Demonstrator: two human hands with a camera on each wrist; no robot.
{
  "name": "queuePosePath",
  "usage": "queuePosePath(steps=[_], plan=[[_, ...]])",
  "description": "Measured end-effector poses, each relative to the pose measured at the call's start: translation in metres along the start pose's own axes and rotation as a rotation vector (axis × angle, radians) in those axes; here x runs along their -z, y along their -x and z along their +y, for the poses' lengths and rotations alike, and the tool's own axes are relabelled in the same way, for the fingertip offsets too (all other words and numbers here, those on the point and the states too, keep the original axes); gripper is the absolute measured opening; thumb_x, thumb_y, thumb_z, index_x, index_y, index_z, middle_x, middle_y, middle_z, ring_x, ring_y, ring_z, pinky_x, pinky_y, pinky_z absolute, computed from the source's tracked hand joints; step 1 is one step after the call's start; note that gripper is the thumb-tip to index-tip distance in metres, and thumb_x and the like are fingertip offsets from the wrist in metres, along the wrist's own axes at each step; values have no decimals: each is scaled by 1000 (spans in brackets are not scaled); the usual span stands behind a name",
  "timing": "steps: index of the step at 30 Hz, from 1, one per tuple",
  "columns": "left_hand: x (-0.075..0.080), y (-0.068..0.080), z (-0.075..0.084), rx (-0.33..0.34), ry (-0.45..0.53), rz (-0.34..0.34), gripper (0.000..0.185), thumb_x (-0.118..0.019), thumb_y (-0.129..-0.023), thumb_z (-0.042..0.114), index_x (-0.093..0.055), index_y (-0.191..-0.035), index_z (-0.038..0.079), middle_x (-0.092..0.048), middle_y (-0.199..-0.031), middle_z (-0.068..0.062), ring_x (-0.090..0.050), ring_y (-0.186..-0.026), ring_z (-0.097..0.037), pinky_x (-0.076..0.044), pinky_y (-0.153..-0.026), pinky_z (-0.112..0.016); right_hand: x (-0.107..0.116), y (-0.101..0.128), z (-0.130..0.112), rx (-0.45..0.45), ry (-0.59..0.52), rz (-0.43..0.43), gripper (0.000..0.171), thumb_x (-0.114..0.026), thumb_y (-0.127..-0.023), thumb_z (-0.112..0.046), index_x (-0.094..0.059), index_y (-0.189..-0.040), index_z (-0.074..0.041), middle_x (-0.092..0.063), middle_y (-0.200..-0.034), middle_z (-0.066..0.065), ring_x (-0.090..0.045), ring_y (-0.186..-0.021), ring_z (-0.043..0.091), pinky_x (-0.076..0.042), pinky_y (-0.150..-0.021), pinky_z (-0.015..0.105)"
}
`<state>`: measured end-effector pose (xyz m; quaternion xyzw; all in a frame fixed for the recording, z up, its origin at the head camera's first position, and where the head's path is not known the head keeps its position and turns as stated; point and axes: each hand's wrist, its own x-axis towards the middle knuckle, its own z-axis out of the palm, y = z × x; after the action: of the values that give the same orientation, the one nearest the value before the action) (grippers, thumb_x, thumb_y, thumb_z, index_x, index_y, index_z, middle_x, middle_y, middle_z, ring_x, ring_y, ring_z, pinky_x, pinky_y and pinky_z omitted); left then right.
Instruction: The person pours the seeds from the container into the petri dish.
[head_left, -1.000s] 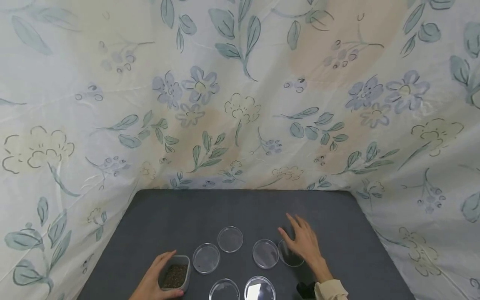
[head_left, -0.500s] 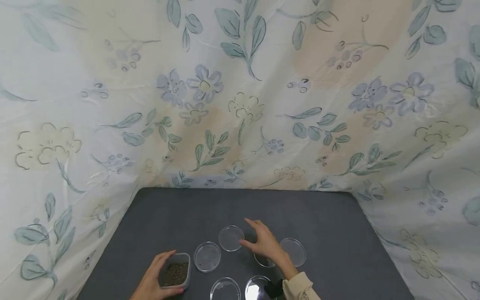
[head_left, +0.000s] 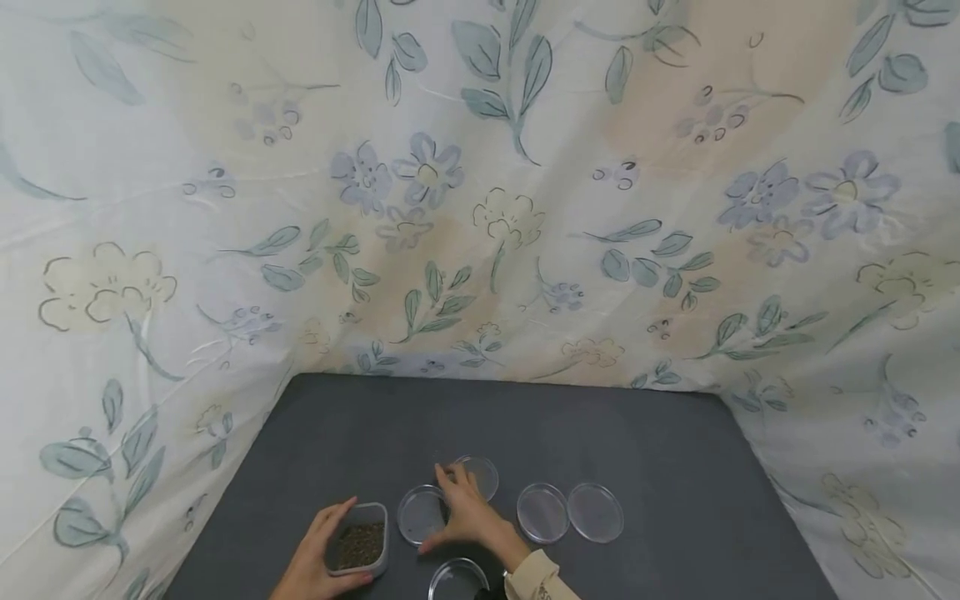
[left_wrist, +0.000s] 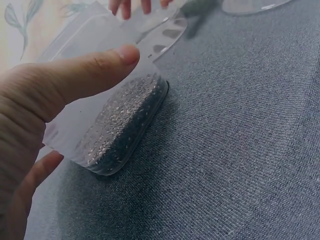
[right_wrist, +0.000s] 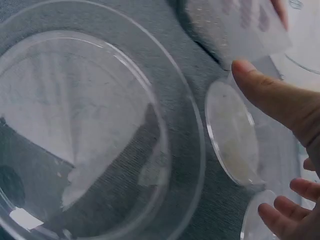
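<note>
My left hand (head_left: 318, 560) holds a translucent plastic tub (head_left: 386, 546) by its sides, thumb along the near wall. Brown granules (head_left: 360, 543) cover the tub's bottom; in the left wrist view they lie as a dark, speckled layer (left_wrist: 125, 117). My right hand (head_left: 476, 521), fingers spread, is over two clear petri dishes: the left one (head_left: 420, 512) and the far one (head_left: 483, 477), both partly covered by it. Nothing shows in its grasp. In the right wrist view the thumb (right_wrist: 270, 92) is above a dish (right_wrist: 232, 132); contact cannot be told.
Two more petri dishes (head_left: 543, 512) stand side by side to the right. Another dish (head_left: 456, 579) lies at the near edge of view, partly behind the right sleeve (head_left: 536, 577). A dark grey cloth (head_left: 675, 458) covers the table; a floral curtain (head_left: 525, 250) hangs behind.
My right hand has swept left from the rightmost dish, across the middle, to the left and far dishes. My left hand keeps holding the tub. The head view has shifted slightly.
</note>
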<state>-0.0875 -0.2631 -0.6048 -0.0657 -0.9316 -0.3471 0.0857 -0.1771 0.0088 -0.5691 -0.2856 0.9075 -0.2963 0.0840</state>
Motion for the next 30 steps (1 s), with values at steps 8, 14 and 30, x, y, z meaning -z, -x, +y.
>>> queuePosePath(steps=[8,14,30], plan=[[0,-2,3,57,-2,-43,108,-100,-57,38,-50,-148,6,-58,-127,-13,-62,-112,-31,-57,-88,-48,-16,-1,-4,19,133,65,108,-99,-57,-44,-55,-143,3,-53,-128,10,-51,-114,25,-57,-100,37],[-4,-3,2,68,-12,-4,110,-98,-59,46,-49,-149,8,-59,-129,-14,-63,-111,-30,-58,-86,-46,-25,-4,-8,-27,96,50,106,-99,-61,-36,-50,-145,7,-51,-131,12,-49,-115,26,-55,-101,35],[-12,-39,1,-47,-61,237,109,-103,-49,24,-49,-141,-1,-63,-122,-19,-65,-104,-30,-55,-83,-45,-20,-10,4,-139,28,134,93,-101,-52,-23,-63,-131,8,-54,-117,9,-54,-103,25,-58,-92,38]])
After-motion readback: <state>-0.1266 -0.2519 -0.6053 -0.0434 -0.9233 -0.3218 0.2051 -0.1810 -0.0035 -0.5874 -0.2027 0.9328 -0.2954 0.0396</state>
